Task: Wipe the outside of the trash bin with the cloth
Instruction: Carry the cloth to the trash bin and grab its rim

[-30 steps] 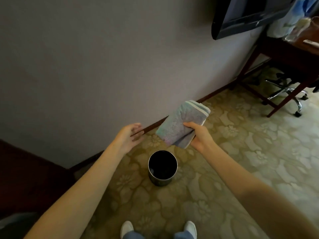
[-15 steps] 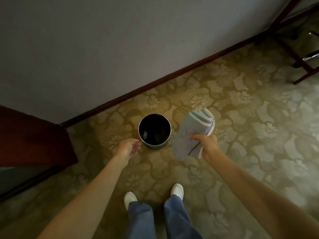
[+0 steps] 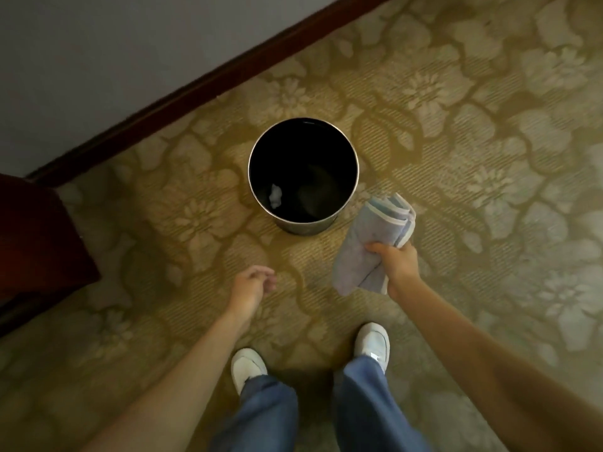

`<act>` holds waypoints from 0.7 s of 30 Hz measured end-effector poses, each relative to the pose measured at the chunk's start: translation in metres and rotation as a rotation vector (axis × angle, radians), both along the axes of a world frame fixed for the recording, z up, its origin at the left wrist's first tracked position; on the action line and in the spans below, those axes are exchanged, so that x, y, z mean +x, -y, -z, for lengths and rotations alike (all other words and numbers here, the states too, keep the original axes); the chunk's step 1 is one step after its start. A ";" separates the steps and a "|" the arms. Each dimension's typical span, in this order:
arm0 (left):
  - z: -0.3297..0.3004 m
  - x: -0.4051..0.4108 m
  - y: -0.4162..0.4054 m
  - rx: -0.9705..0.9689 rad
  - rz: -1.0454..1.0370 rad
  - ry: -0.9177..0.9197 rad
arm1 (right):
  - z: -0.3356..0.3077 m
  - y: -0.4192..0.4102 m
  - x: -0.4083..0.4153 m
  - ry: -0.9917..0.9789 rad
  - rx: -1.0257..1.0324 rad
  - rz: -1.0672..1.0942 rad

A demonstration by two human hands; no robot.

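A round metal trash bin [image 3: 301,227] with a dark inside stands upright on the patterned carpet, seen from above; a small white scrap lies at its bottom. My right hand [image 3: 396,264] grips a folded light blue cloth [image 3: 375,243] just right of the bin, a little apart from its wall. Below and left of the bin my left hand [image 3: 249,288] hangs with loosely curled fingers and holds nothing.
A dark red baseboard [image 3: 195,89] runs along the grey wall behind the bin. Dark wooden furniture [image 3: 36,249] stands at the left edge. My white shoes [image 3: 248,368] and blue trouser legs are below the hands on the carpet [image 3: 473,141].
The view has tilted down and come closer to the bin. Both hands have dropped lower, the cloth now beside the bin's right side.
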State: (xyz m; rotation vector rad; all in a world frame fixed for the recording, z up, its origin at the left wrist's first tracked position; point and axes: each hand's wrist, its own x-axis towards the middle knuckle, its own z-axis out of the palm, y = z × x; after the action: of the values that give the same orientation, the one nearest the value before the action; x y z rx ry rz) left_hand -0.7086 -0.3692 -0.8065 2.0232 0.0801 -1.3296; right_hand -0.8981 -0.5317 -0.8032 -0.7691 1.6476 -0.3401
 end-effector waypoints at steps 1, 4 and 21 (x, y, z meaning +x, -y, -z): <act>0.021 -0.001 -0.002 -0.003 -0.001 -0.001 | 0.023 -0.002 0.002 -0.004 -0.002 -0.001; 0.084 0.001 0.000 0.006 0.013 0.027 | 0.088 -0.006 0.004 -0.004 -0.008 -0.001; 0.211 0.062 0.035 -0.388 0.111 0.267 | 0.243 0.022 -0.007 0.122 -0.177 -0.071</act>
State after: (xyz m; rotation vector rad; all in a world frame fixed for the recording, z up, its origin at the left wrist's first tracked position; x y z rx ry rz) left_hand -0.6461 -0.4043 -1.0176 1.8671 -0.3873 -1.0319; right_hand -0.9051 -0.5534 -1.0460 -0.9192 1.4857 -0.4773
